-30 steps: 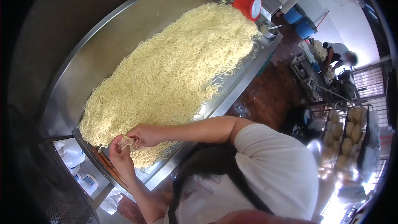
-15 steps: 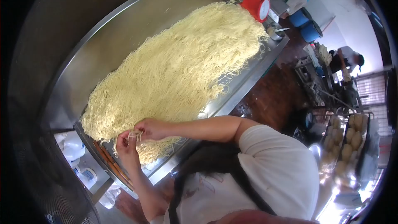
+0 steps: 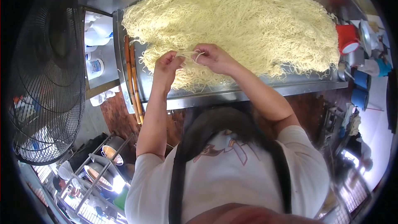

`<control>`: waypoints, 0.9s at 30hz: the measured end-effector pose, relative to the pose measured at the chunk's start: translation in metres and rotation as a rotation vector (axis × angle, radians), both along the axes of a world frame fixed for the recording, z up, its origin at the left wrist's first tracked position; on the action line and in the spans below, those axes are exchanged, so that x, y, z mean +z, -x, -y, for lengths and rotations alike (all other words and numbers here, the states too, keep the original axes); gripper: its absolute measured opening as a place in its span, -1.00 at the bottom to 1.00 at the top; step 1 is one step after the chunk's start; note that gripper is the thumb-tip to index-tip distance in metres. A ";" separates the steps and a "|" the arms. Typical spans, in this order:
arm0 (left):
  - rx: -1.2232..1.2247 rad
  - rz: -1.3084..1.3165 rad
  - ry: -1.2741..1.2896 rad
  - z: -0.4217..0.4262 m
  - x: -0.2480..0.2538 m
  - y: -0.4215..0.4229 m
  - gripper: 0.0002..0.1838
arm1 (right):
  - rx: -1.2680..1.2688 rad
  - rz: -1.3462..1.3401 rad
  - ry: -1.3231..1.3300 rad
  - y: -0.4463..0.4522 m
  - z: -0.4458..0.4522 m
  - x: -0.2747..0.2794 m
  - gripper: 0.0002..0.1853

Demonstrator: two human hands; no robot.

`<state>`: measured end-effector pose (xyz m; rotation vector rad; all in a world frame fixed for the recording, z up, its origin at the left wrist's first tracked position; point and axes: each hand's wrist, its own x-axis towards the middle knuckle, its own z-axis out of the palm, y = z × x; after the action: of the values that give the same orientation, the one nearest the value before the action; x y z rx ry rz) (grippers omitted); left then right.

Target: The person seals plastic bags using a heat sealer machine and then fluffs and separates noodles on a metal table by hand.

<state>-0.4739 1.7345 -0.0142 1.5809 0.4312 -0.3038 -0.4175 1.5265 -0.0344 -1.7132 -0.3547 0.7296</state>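
Note:
A long heap of pale yellow noodles (image 3: 248, 25) covers much of the metal tray table (image 3: 232, 96). Over the heap's near edge, left of the middle, both hands are raised close together. My left hand (image 3: 169, 63) is pinched closed on a few noodle strands (image 3: 187, 53). These strands stretch across the small gap to my right hand (image 3: 209, 57), whose fingers are also closed on them. A loop of strand hangs at the right fingertips. Two brown sticks (image 3: 133, 79) lie side by side at the tray's left end.
A large black fan (image 3: 47, 87) stands at the left, near white plastic containers (image 3: 96, 67) on a shelf. Beyond the tray's right end are a red scale (image 3: 347, 37) and blue bins (image 3: 360, 91). A rack with pots (image 3: 99, 170) is at the lower left.
The view has swung round, so the tray now lies across the top and the fan shows at left. My hands have moved slightly apart, with strands stretched between them.

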 end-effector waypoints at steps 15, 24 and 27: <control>-0.207 0.001 0.169 0.006 -0.047 0.003 -0.69 | -0.006 0.064 -0.054 0.000 -0.002 -0.009 -0.83; 0.008 0.485 -0.792 -0.059 -0.133 0.011 -0.51 | -0.078 0.462 0.503 -0.001 0.051 -0.067 -0.50; -0.160 0.301 -0.915 -0.003 -0.166 0.021 -0.37 | 0.093 0.474 0.824 0.023 -0.013 -0.089 -0.42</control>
<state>-0.4950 1.7371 -0.1798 2.5184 0.2043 0.0399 -0.4403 1.5398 -0.1238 -2.6805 -0.5003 0.5557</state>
